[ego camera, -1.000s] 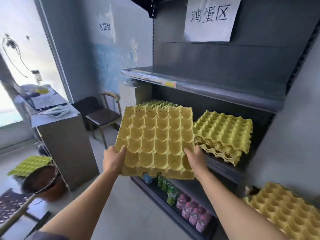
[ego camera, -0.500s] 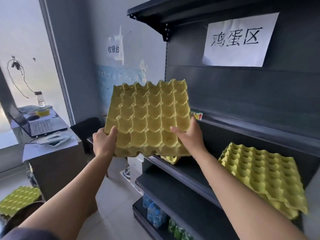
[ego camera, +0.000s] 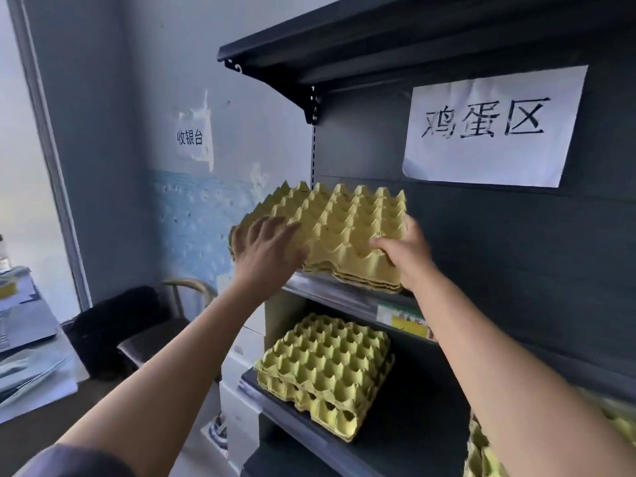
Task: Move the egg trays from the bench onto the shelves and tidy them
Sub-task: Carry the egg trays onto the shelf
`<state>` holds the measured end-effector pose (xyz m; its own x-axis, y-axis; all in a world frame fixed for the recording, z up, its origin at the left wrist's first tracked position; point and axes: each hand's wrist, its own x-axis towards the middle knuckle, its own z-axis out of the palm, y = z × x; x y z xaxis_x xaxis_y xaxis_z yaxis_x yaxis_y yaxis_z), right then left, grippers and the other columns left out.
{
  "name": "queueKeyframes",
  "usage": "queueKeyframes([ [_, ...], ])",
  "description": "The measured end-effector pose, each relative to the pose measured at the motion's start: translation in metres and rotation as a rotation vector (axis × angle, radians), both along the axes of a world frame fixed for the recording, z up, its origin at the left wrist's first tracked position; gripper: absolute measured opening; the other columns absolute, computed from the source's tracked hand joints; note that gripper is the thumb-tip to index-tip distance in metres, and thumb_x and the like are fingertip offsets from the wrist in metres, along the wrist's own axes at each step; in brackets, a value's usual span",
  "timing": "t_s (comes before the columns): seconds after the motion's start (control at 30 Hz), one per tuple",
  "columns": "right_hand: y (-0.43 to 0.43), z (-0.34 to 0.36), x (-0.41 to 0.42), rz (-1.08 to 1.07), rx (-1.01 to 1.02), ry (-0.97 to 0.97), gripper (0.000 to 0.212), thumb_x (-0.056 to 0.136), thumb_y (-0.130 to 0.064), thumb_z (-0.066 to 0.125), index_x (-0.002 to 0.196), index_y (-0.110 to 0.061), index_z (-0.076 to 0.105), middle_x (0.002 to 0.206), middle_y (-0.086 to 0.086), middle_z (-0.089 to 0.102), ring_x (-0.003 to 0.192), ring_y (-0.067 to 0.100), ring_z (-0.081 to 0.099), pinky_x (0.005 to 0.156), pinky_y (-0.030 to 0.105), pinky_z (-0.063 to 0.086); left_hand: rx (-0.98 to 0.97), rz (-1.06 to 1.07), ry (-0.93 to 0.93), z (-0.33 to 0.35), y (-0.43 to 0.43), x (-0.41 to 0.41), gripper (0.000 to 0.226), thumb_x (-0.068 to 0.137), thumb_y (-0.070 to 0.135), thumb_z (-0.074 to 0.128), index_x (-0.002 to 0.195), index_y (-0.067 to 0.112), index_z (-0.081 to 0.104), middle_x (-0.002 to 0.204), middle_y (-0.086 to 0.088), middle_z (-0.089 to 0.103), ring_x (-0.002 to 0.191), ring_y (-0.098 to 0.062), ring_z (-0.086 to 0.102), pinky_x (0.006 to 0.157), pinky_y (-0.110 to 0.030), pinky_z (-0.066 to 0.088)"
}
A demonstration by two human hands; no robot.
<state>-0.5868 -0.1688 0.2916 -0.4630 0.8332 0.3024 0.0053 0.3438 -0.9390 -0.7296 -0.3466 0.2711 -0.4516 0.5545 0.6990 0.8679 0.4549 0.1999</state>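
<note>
Egg trays [ego camera: 344, 222] sit stacked at the centre of the frame, on the front edge of the upper shelf [ego camera: 347, 297]. The right hand [ego camera: 402, 256] grips the stack's near right corner, thumb on top. The left hand [ego camera: 266, 249], blurred, has its fingers spread wide at the near left corner; whether it touches cannot be told. Below centre, a second stack [ego camera: 327, 366] lies on the lower shelf [ego camera: 395, 428]. A paper sign [ego camera: 492, 125] hangs at upper right.

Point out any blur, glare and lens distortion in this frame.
Head view: left hand smeared by motion blur, right hand on the top egg trays slightly soft; window blown out white at left; paper sign sharp; wide-angle lens bows the window frame.
</note>
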Motion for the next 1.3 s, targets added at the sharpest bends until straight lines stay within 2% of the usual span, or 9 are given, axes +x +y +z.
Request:
queueKeyframes([
  [0.07, 0.020, 0.004, -0.020, -0.020, -0.075, -0.019, 0.084, 0.071, -0.015, 0.079, 0.142, -0.021, 0.034, 0.141, 0.007, 0.045, 0.123, 0.026, 0.047, 0.097, 0.035, 0.043, -0.094, -0.053, 0.074, -0.003, 0.020, -0.015, 0.075, 0.075, 0.072, 0.025, 0.138, 0.035, 0.039, 0.146, 0.002, 0.032, 0.139, -0.019, 0.018, 0.114, -0.046, -0.001],
  [0.17, 0.041, 0.003, -0.044, -0.097, -0.123, -0.065, 0.066, 0.063, -0.013, 0.080, 0.121, -0.016, 0.050, 0.118, 0.008, 0.060, 0.101, 0.023, 0.061, 0.078, 0.030, 0.051, -0.151, -0.119, 0.054, -0.002, 0.050, -0.045, 0.063, 0.084, 0.066, 0.039, 0.139, 0.035, 0.036, 0.146, 0.004, 0.032, 0.137, -0.021, 0.023, 0.114, -0.046, 0.006],
  [0.33, 0.040, -0.005, -0.063, -0.239, -0.071, -0.309, 0.041, 0.080, -0.021, 0.064, 0.115, -0.007, 0.051, 0.112, 0.010, 0.056, 0.094, 0.024, 0.052, 0.073, 0.029, 0.039, -0.300, -0.235, 0.067, -0.011, 0.083, -0.081, 0.053, 0.090, 0.058, 0.038, 0.137, 0.034, 0.035, 0.142, 0.005, 0.040, 0.133, -0.020, 0.031, 0.111, -0.045, 0.011],
  [0.47, 0.027, -0.017, -0.063, -0.380, 0.086, -0.477, 0.018, 0.083, -0.032, 0.054, 0.091, -0.017, 0.049, 0.087, 0.000, 0.052, 0.086, 0.025, 0.053, 0.061, 0.029, 0.038, -0.198, -0.272, 0.140, -0.022, 0.093, -0.095, 0.051, 0.086, 0.058, 0.027, 0.124, 0.030, 0.047, 0.125, 0.007, 0.054, 0.122, -0.020, 0.042, 0.105, -0.043, 0.012],
  [0.63, 0.014, -0.022, -0.064, -0.525, 0.242, -0.570, 0.043, 0.091, -0.038, 0.040, 0.128, -0.019, 0.050, 0.119, 0.006, 0.058, 0.106, 0.028, 0.056, 0.082, 0.035, 0.047, -0.038, -0.296, 0.212, -0.034, 0.098, -0.104, 0.050, 0.078, 0.053, 0.029, 0.107, 0.026, 0.060, 0.102, 0.005, 0.065, 0.103, -0.023, 0.056, 0.094, -0.040, 0.020],
  [0.83, 0.001, -0.026, -0.055, -0.461, 0.403, -0.658, 0.047, 0.097, -0.046, 0.032, 0.124, -0.017, 0.056, 0.119, 0.007, 0.060, 0.108, 0.028, 0.055, 0.084, 0.037, 0.047, 0.029, -0.343, 0.099, -0.025, 0.090, -0.100, 0.060, 0.070, 0.053, 0.026, 0.113, 0.026, 0.058, 0.110, 0.002, 0.063, 0.111, -0.025, 0.051, 0.100, -0.043, 0.020],
  [0.93, -0.011, -0.027, -0.034, -0.459, 0.560, -0.709, 0.047, 0.098, -0.046, 0.032, 0.125, -0.015, 0.054, 0.124, 0.008, 0.056, 0.111, 0.032, 0.053, 0.086, 0.041, 0.046, 0.064, -0.383, 0.135, -0.015, 0.091, -0.062, 0.060, 0.071, 0.050, 0.029, 0.116, 0.022, 0.058, 0.111, -0.003, 0.061, 0.110, -0.029, 0.051, 0.103, -0.047, 0.019],
  [1.07, -0.023, -0.023, 0.027, -0.550, 0.810, -0.782, 0.042, 0.098, -0.044, 0.039, 0.130, -0.020, 0.050, 0.130, 0.004, 0.052, 0.113, 0.031, 0.050, 0.086, 0.042, 0.046, 0.046, -0.499, 0.223, -0.005, 0.102, 0.018, 0.040, 0.080, 0.040, 0.040, 0.103, 0.020, 0.065, 0.100, -0.003, 0.065, 0.098, -0.030, 0.059, 0.090, -0.045, 0.038],
  [1.3, -0.040, -0.039, 0.213, -0.811, 1.075, -0.758, 0.034, 0.088, -0.037, 0.043, 0.091, -0.016, 0.070, 0.085, 0.001, 0.067, 0.075, 0.028, 0.063, 0.060, 0.035, 0.048, 0.191, -0.709, 0.302, -0.020, 0.111, 0.195, 0.026, 0.082, 0.031, 0.040, 0.082, 0.019, 0.063, 0.075, 0.004, 0.064, 0.070, -0.024, 0.060, 0.068, -0.033, 0.042],
])
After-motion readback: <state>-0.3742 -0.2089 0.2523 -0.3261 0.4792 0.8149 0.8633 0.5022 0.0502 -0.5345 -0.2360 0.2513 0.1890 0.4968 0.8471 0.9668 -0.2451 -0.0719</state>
